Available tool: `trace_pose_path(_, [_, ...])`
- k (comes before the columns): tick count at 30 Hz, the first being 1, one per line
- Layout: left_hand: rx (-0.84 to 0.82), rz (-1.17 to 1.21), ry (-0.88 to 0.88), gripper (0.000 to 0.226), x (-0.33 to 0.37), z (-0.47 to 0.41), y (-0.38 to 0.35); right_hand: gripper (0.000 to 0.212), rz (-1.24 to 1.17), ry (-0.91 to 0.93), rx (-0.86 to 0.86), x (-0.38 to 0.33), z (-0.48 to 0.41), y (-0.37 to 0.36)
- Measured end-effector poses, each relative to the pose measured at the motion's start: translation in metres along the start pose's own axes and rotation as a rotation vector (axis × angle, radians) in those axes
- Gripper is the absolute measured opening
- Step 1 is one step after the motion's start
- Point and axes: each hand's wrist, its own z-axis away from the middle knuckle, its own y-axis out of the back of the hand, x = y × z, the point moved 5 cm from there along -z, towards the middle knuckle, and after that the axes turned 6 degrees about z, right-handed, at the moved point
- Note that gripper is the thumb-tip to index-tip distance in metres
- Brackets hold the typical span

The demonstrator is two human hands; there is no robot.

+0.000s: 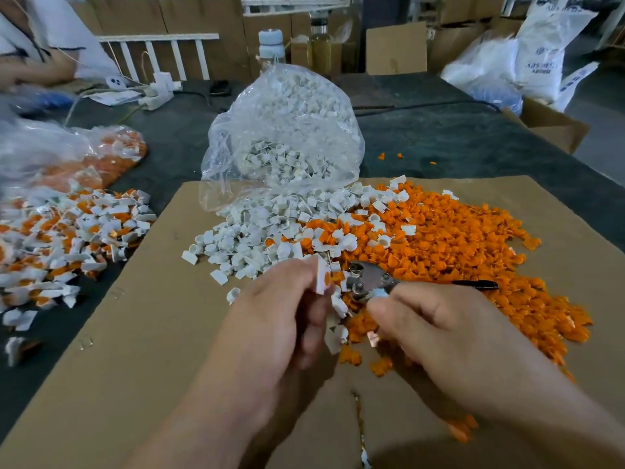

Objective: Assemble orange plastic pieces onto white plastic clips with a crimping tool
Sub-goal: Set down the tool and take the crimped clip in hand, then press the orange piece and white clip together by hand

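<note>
My left hand (284,309) pinches a white clip with an orange piece in it (323,277), held upright above the cardboard sheet (135,333). My right hand (436,323) grips the crimping tool (367,280); its metal head points left toward the clip and a black handle sticks out to the right. A heap of loose white clips (263,231) lies behind my left hand. Orange pieces (456,238) spread wide behind and right of my right hand.
A clear plastic bag of white clips (287,130) stands behind the heap. A pile of joined white-and-orange parts (67,238) and a bag of them (84,157) lie at the left. Another person sits at the far left; cardboard boxes and sacks line the back.
</note>
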Motion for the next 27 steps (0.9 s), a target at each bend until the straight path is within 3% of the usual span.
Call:
trace_pose_path(2, [0.006, 0.448, 0.057, 0.038, 0.007, -0.008, 0.009, 0.052, 0.209, 0.041, 0.015, -0.002, 0.001, 0.0])
trace_pose_path(4, [-0.031, 0.868, -0.088, 0.045, 0.024, -0.013, 0.028, 0.049, 0.35, 0.053, -0.035, -0.005, 0.001, -0.005])
trace_pose_path(5, [-0.046, 0.982, -0.167, 0.052, 0.032, -0.014, 0.038, 0.052, 0.42, 0.067, -0.058, -0.006, 0.001, -0.008])
trace_pose_path(7, [0.007, 0.977, -0.229, 0.068, 0.039, -0.017, 0.052, 0.058, 0.545, 0.092, -0.091, -0.007, 0.002, -0.014])
trace_pose_path(10, [0.233, 0.602, -0.206, 0.067, 0.032, -0.02, 0.057, 0.062, 0.666, 0.081, -0.127, -0.006, 0.004, -0.018])
trace_pose_path(13, [0.384, 0.005, -0.195, 0.04, 0.03, -0.013, 0.051, 0.058, 0.725, 0.096, -0.151, -0.008, 0.003, -0.023])
trace_pose_path(15, [0.304, -0.618, -0.273, 0.037, 0.026, -0.011, 0.043, 0.051, 0.716, 0.123, -0.135, -0.008, 0.003, -0.024])
trace_pose_path(17, [0.19, -1.065, -0.267, 0.046, 0.017, -0.011, 0.037, 0.046, 0.698, 0.153, -0.104, -0.008, 0.003, -0.025])
trace_pose_path(21, [0.129, -1.29, -0.193, 0.058, 0.008, -0.012, 0.037, 0.044, 0.712, 0.219, -0.051, -0.007, 0.002, -0.03])
trace_pose_path(27, [0.06, -1.357, -0.255, 0.045, 0.001, -0.008, 0.028, 0.028, 0.686, 0.255, 0.048, -0.006, 0.0, -0.029])
